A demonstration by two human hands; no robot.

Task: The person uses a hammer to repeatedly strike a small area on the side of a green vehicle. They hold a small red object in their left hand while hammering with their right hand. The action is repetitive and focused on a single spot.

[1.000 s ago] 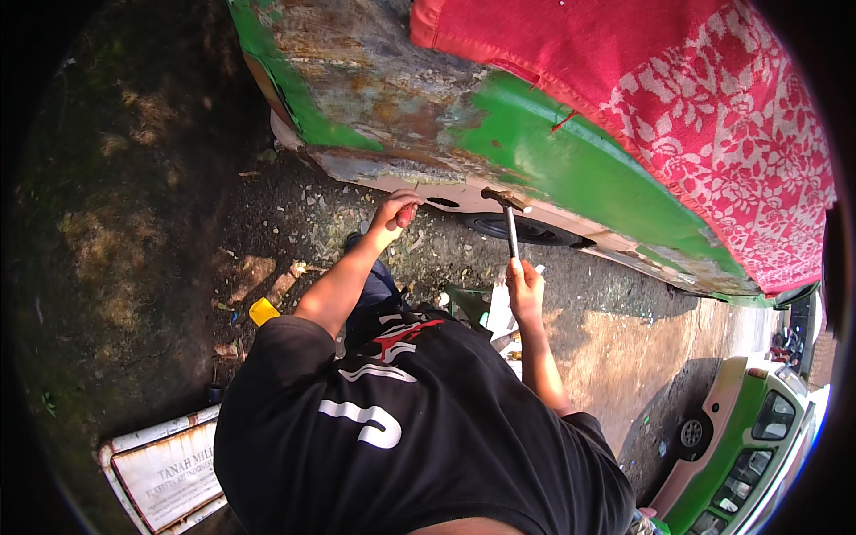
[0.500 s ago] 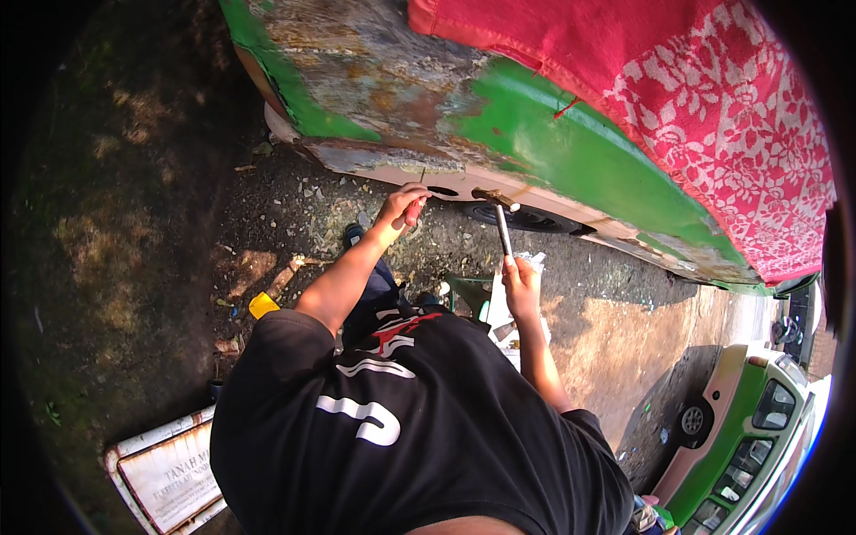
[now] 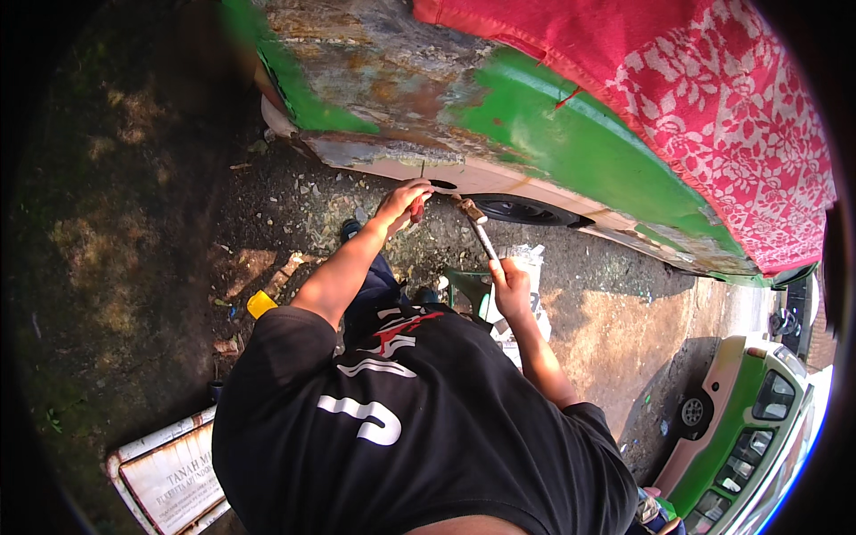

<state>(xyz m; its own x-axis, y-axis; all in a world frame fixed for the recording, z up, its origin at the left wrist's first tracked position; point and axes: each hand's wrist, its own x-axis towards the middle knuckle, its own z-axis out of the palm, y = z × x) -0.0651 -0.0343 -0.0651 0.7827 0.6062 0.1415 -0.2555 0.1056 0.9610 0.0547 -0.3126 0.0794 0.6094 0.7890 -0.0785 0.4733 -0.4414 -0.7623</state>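
My left hand (image 3: 401, 203) is closed round a red-handled screwdriver (image 3: 416, 210), whose thin shaft seems to point up against the pale lower edge of a vehicle body (image 3: 544, 120). The tip is too small to make out. My right hand (image 3: 511, 283) grips a hammer (image 3: 484, 239) by its metal shaft. The hammer's head is to the right of my left hand, apart from it. Worn green paint and bare, rusty metal cover the body panel. Just right of the screwdriver, a dark oval hole (image 3: 443, 185) shows in the pale strip.
A red, flower-patterned cloth (image 3: 713, 125) drapes over the vehicle, with a tyre (image 3: 517, 209) below. White sacking (image 3: 526, 267) lies beside my right forearm. A framed sign (image 3: 169, 477) rests at lower left, near a yellow object (image 3: 260, 304). Another green van (image 3: 740, 446) stands at right.
The hammer and my right hand have swung left, bringing the head closer to my left hand. My left hand has barely moved. The view has shifted slightly.
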